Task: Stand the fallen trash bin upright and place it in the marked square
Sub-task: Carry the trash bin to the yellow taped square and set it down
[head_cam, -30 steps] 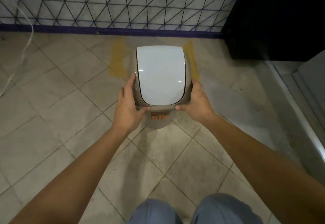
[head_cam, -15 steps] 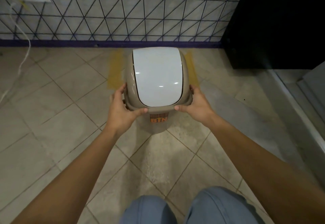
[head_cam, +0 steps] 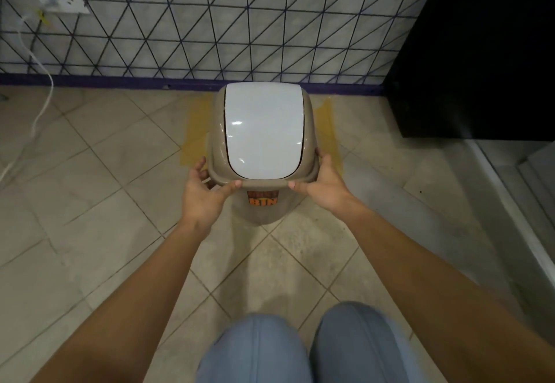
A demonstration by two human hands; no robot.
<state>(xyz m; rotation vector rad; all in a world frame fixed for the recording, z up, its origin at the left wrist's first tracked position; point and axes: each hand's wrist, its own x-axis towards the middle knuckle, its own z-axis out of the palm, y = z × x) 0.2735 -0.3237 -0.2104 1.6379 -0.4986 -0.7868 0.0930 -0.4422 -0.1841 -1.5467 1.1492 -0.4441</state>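
1. The taupe plastic trash bin (head_cam: 264,202) with a glossy white swing lid (head_cam: 262,130) is held upright between the two yellow tape strips of the marked square (head_cam: 195,139), close to the purple skirting (head_cam: 90,80) of the tiled wall. Whether its base is seated on the floor or held just above it cannot be told.
2. The bin is judged light and apparently empty, since a fingertip hold at the rim suffices. The shell is judged stiff but thin, and some flex under a hard squeeze is to be expected.
3. The glossy surface is judged slippery. The projecting rim below the lid is the recommended hold, as a ledge is offered there for the fingers.
4. The white lid is judged to pivot; it is not to be pressed or used as a handle.
5. The left hand (head_cam: 204,199) is closed on the left near corner of the rim, thumb on top. The right hand (head_cam: 326,187) is closed on the right near corner in the same manner.
6. The base of the bin is hidden by its own body, so alignment with the square cannot be confirmed.
7. The far and near edges of the square are covered or not visible; only the side strips are shown.
8. The orange label (head_cam: 262,198) is partly shaded by the rim; only "BIN" is legible.
9. The fingers under the rim are mostly concealed.
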